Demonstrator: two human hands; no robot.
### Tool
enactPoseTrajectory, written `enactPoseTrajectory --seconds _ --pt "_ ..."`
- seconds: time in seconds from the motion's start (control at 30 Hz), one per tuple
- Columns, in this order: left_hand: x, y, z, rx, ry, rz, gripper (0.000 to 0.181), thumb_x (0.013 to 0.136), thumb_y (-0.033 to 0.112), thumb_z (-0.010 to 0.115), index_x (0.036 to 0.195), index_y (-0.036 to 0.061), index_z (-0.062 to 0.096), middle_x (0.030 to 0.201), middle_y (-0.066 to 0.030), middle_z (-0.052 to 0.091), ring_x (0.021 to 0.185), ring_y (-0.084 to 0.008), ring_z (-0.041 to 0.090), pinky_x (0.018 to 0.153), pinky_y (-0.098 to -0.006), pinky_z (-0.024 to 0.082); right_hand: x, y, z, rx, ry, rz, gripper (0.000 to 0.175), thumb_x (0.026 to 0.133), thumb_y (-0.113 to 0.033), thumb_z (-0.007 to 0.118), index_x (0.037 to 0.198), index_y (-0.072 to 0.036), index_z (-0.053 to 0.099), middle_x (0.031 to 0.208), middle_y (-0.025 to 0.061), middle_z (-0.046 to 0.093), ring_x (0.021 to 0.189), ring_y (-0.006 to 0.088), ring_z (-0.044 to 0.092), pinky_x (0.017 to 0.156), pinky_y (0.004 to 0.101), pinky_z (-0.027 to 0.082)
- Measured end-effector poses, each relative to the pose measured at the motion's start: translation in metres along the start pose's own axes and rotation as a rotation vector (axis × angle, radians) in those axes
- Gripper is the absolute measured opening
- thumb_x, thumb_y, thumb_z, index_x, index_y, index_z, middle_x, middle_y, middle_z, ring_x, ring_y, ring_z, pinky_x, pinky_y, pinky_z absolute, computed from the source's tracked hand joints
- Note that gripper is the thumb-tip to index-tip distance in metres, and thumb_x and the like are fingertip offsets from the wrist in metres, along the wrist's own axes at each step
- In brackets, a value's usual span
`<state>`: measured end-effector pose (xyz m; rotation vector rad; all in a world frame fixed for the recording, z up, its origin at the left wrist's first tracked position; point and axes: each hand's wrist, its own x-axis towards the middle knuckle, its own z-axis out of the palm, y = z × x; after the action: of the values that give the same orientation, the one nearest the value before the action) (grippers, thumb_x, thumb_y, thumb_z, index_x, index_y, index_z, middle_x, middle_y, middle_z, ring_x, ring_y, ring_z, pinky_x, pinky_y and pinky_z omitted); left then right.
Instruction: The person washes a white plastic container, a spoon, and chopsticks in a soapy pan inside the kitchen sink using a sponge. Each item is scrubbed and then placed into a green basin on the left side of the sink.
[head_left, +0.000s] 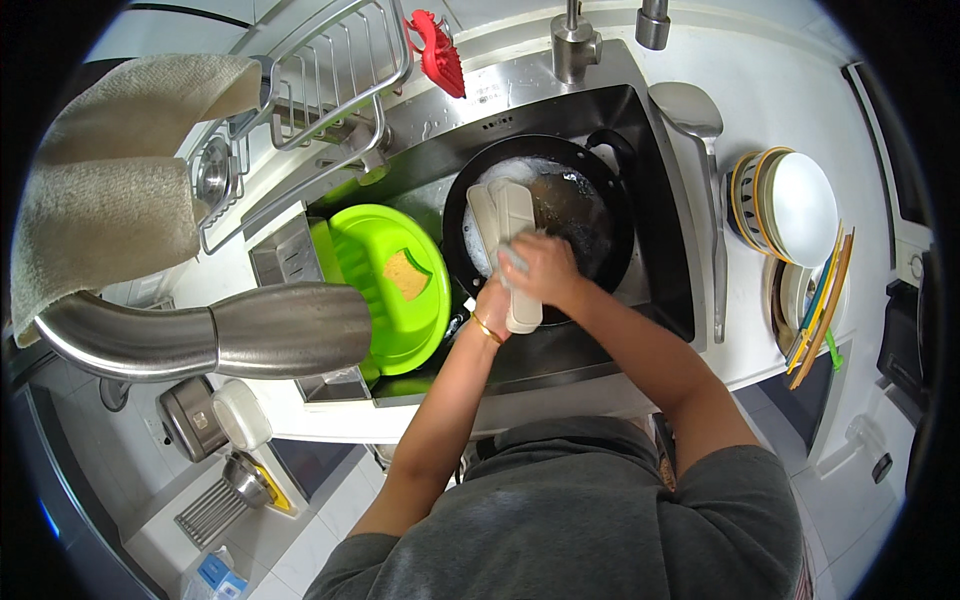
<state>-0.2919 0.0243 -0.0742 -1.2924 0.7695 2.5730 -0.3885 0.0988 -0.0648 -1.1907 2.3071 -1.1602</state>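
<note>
Over a black wok (459, 187) of sudsy, brownish water, my left hand (493, 309) grips a long beige case (514, 206), possibly a cutlery case. Two narrow, rounded parts of it show side by side; whether they are joined is hidden under my fingers. My right hand (546, 268) lies across the case, closed around a pale, blurred cloth or scrubber (511, 264) pressed against it. The wok stands in a dark sink (664, 277). To the left of my hands is a bright green plastic basin (360, 240) with a yellow sponge (406, 276) in it.
A steel wok spatula (712, 187), stacked bowls (802, 210) and several chopsticks (821, 307) lie on the right counter. A wire rack (330, 97) and a thick metal pipe (285, 330) jut in from the left. A faucet (576, 49) rises behind the sink.
</note>
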Motion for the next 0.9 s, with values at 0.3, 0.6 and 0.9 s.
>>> enactPoseTrajectory --seconds 0.3,0.6,0.9 --pt "-0.036 0.005 0.011 0.210 -0.124 -0.012 0.033 0.085 0.022 0.048 0.112 0.0077 0.036 0.096 -0.0141 0.056 0.069 -0.0222 0.059 0.057 -0.0337 0.050 0.064 0.081 0.026 -0.155 0.150 0.414 0.034 0.078 -0.035 0.050 0.092 -0.005 0.057 0.093 0.0172 0.055 0.088 0.0332 0.053 0.073 0.0423 0.043" --pt "-0.011 0.006 -0.036 -0.098 0.006 -0.084 0.042 0.085 0.044 0.037 0.105 0.0087 0.050 0.076 -0.0069 0.056 0.065 -0.0244 0.058 0.055 -0.0367 0.050 0.032 0.107 0.026 -0.142 0.061 0.328 0.037 0.067 -0.013 0.059 0.103 -0.007 0.051 0.099 0.0128 0.049 0.093 0.0304 0.048 0.079 0.0385 0.042" --pt "0.023 0.013 -0.024 -0.356 -0.334 -0.044 0.034 0.090 0.030 0.031 0.107 0.0059 0.048 0.094 -0.0103 0.057 0.085 -0.0222 0.056 0.072 -0.0376 0.047 -0.022 -0.028 -0.022 0.314 -0.004 -0.085 0.018 0.067 -0.020 0.060 0.077 -0.005 0.056 0.080 0.0076 0.048 0.075 0.0260 0.051 0.060 0.0338 0.044"
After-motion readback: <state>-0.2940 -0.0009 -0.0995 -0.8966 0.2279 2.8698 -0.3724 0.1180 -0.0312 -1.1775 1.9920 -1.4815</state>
